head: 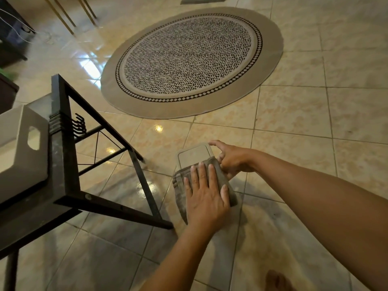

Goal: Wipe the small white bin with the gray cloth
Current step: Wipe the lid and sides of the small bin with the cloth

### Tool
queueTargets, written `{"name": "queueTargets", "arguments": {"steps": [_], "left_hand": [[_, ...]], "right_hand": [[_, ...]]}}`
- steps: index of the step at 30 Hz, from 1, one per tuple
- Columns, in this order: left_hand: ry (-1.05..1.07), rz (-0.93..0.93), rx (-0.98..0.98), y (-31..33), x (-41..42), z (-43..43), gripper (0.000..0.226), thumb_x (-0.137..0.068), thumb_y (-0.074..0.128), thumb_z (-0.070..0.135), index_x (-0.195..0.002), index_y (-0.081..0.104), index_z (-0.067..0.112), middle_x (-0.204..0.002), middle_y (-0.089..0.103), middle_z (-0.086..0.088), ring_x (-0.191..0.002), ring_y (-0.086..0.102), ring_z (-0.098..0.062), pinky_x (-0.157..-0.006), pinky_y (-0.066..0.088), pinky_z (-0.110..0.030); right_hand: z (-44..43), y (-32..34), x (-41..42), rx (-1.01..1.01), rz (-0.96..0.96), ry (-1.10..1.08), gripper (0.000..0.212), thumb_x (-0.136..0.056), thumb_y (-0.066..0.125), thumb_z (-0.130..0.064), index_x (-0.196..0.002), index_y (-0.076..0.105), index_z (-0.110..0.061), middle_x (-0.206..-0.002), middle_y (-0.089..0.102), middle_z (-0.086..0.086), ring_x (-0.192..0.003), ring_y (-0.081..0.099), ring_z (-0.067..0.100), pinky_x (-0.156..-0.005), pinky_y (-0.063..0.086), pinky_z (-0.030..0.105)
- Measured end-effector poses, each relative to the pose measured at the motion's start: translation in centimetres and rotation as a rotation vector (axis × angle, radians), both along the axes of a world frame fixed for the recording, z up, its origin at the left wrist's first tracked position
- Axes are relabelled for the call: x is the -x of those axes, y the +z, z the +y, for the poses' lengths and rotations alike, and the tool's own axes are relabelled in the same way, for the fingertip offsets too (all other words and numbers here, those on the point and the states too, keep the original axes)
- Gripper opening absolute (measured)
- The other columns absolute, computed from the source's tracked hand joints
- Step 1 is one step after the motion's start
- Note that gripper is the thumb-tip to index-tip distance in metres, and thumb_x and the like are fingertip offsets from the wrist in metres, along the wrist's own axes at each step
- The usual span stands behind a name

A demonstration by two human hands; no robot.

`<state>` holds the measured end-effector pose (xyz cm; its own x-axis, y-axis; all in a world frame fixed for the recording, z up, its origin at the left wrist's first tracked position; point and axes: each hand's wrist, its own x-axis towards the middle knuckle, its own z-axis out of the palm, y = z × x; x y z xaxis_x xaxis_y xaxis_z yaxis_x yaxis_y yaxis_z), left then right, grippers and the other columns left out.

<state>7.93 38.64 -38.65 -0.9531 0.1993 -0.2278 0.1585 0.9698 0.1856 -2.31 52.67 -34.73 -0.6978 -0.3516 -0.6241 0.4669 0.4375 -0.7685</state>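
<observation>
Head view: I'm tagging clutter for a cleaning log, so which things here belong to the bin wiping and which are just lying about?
In the job:
small white bin, on the floor
gray cloth, draped over it
left hand, flat on the cloth
right hand, steadying the bin

Lying about:
round patterned rug
black metal-framed table
white storage box with handle cutout

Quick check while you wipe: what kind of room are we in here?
Most likely a living area in a home. The floor is glossy beige tile with a round patterned rug on it, and a black metal-framed table stands beside the small white bin.
</observation>
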Motion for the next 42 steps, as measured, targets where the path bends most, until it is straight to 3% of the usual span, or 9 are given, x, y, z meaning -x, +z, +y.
{"name": "queueTargets", "arguments": {"steps": [2,9,13,16,20,24,27,34,42], "left_hand": [[0.009,0.005,-0.006,0.1,2.3,0.2,0.068,-0.101,0.01,0.051,-0.152,-0.021,0.018,-0.16,-0.03,-0.008,-0.143,-0.035,-0.025,-0.117,-0.019,-0.046],[0.047,0.016,-0.034,-0.3,6.8,-3.4,0.066,-0.101,0.012,0.048,-0.154,-0.018,0.023,-0.162,-0.027,-0.003,-0.146,-0.03,-0.023,-0.12,-0.012,-0.051],[-0.237,0.087,-0.008,0.0,5.2,-2.6,0.061,-0.102,0.011,0.046,-0.156,-0.013,0.028,-0.161,-0.025,0.002,-0.147,-0.028,-0.02,-0.12,-0.011,-0.05],[-0.03,0.085,-0.02,-0.1,6.9,-2.8,0.061,-0.103,0.013,0.044,-0.156,-0.012,0.028,-0.163,-0.022,0.001,-0.147,-0.026,-0.021,-0.12,-0.012,-0.05],[-0.252,0.085,-0.024,-0.1,5.9,-1.7,0.059,-0.103,0.011,0.045,-0.155,-0.011,0.029,-0.161,-0.022,0.003,-0.147,-0.025,-0.02,-0.121,-0.009,-0.051],[0.007,0.06,-0.043,-0.1,7.7,-2.8,0.062,-0.102,0.012,0.045,-0.155,-0.013,0.027,-0.162,-0.023,0.001,-0.147,-0.025,-0.022,-0.119,-0.013,-0.05],[-0.142,0.07,-0.016,-0.3,7.3,-2.1,0.063,-0.102,0.012,0.046,-0.156,-0.013,0.026,-0.161,-0.024,0.001,-0.147,-0.025,-0.022,-0.12,-0.012,-0.05],[-0.032,0.069,-0.028,-0.9,8.5,-3.7,0.063,-0.102,0.012,0.045,-0.154,-0.017,0.026,-0.163,-0.022,-0.001,-0.147,-0.026,-0.022,-0.118,-0.016,-0.046],[0.123,0.019,-0.035,-0.2,3.4,-5.0,0.066,-0.096,0.0,0.044,-0.154,-0.02,0.017,-0.162,-0.027,-0.005,-0.145,-0.031,-0.024,-0.121,-0.009,-0.049]], "right_hand": [[0.1,-0.1,-0.1,0.001,-0.002,-0.002,0.104,-0.082,0.056,0.017,-0.155,0.01,-0.041,-0.109,0.059,0.02,-0.086,0.069,0.032,-0.071,0.061,0.047],[0.0,-0.3,0.2,0.013,0.0,-0.032,0.097,-0.088,0.052,0.018,-0.155,0.013,-0.04,-0.085,0.051,0.012,-0.07,0.059,0.019,-0.079,0.061,0.052],[0.0,-0.3,0.1,0.027,-0.013,-0.032,0.102,-0.084,0.051,0.022,-0.155,0.014,-0.041,-0.112,0.057,0.019,-0.079,0.069,0.026,-0.079,0.061,0.054],[-0.2,-0.1,0.0,0.023,0.008,-0.036,0.097,-0.088,0.05,0.02,-0.154,0.014,-0.041,-0.089,0.054,0.012,-0.069,0.064,0.02,-0.079,0.061,0.054],[0.4,0.1,-0.2,0.027,-0.002,-0.039,0.097,-0.082,0.05,0.023,-0.153,0.019,-0.036,-0.123,0.055,0.017,-0.09,0.071,0.03,-0.073,0.063,0.05],[-0.4,-0.1,-0.2,0.033,-0.001,-0.031,0.095,-0.087,0.049,0.019,-0.153,0.014,-0.04,-0.088,0.057,0.014,-0.064,0.068,0.019,-0.071,0.063,0.048],[-0.3,-0.2,-0.2,0.037,-0.013,-0.047,0.099,-0.087,0.05,0.019,-0.155,0.009,-0.04,-0.093,0.06,0.015,-0.071,0.07,0.022,-0.07,0.064,0.046],[-1.2,-0.1,0.0,0.034,-0.058,-0.029,0.095,-0.091,0.049,0.014,-0.155,0.008,-0.043,-0.094,0.058,0.015,-0.072,0.071,0.024,-0.081,0.061,0.053],[-1.2,-0.3,0.0,0.04,-0.027,-0.055,0.094,-0.091,0.051,0.014,-0.155,0.011,-0.042,-0.091,0.057,0.012,-0.074,0.072,0.024,-0.071,0.063,0.049]]}}
